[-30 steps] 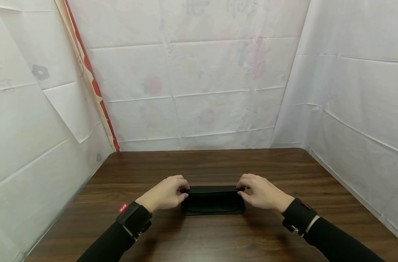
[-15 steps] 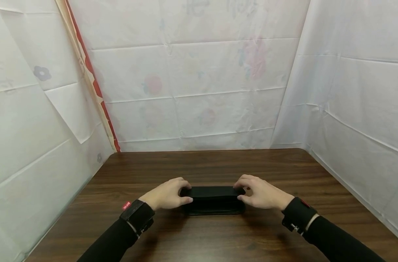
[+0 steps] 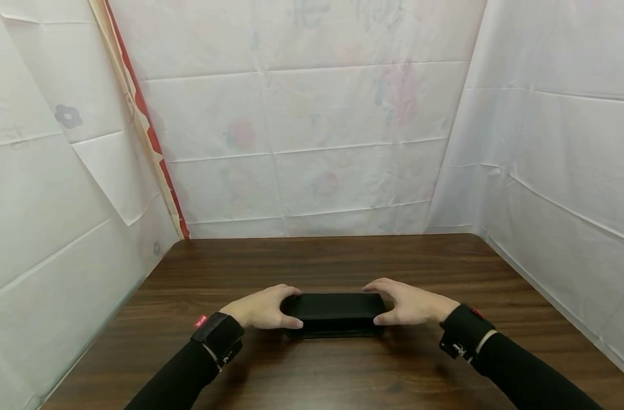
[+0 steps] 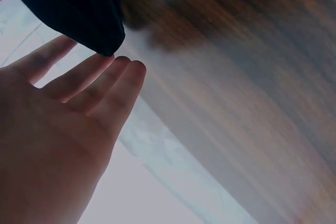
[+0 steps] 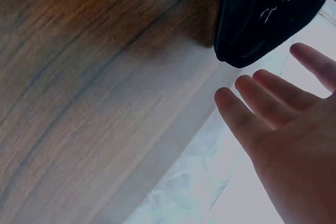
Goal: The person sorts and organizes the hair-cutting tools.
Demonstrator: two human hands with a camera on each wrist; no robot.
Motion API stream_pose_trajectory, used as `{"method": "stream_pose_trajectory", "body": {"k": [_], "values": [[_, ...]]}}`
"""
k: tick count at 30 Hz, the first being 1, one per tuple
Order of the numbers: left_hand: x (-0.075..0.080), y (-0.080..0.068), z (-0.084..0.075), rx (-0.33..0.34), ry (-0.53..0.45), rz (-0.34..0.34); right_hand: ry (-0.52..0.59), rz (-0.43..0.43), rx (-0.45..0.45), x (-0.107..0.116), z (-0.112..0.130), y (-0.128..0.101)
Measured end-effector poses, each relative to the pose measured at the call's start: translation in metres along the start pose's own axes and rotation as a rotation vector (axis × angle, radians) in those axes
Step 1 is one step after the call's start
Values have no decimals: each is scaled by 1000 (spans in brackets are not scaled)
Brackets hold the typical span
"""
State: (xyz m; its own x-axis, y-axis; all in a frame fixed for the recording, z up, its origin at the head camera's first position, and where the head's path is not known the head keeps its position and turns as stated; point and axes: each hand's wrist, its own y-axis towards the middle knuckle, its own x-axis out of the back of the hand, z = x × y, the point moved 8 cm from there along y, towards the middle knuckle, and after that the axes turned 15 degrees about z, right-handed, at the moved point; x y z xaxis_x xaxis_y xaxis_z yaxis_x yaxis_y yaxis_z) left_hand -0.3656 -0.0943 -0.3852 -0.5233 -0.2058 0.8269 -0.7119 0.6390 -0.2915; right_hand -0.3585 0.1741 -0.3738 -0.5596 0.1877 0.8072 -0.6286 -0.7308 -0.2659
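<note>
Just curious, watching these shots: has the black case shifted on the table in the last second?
No. The case sits at the same spot against the table's wood grain; only its top flap has come down flat.

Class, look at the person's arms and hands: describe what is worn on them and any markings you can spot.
Both arms wear long black sleeves. Each wrist carries a black band: the left band has a small red tag, the right band a red mark and metal fittings. The left hand and right hand are bare.
</note>
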Motion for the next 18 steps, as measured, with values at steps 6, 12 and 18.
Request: {"method": "stream_pose_trajectory", "body": {"k": [6,12,18], "values": [[-4,4,-2,-9,18,17,7,40,11,-5,1,6],[-5,5,-2,6,41,8,-5,61,2,-6,-2,9],[-6,4,-1,21,46,1,-2,65,0,-6,-3,9]]}}
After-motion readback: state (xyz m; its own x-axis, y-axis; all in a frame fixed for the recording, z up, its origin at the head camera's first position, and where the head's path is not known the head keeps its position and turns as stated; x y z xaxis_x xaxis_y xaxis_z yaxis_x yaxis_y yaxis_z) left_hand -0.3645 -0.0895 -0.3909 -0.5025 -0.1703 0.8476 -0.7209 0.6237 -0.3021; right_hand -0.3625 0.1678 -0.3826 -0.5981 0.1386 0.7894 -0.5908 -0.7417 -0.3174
